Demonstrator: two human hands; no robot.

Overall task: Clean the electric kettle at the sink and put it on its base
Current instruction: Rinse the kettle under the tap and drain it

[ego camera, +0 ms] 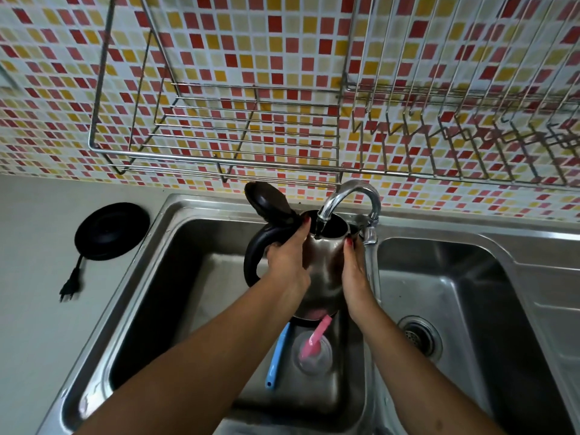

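The steel electric kettle point(323, 271) hangs over the left sink basin point(175, 265), its black lid point(266, 200) flipped open and its mouth right under the faucet spout point(348, 199). My left hand point(288, 259) grips the kettle's body beside the black handle point(254, 255). My right hand point(356, 271) presses against the kettle's right side. The round black kettle base point(111, 230) lies on the counter to the left, its cord and plug point(70, 285) trailing toward me.
A blue-handled utensil point(277, 359) and a pink one in a clear cup point(314, 353) lie in the left basin below the kettle. The right basin point(470, 293) has a drain point(419, 337). A wire dish rack point(219, 136) hangs on the tiled wall above.
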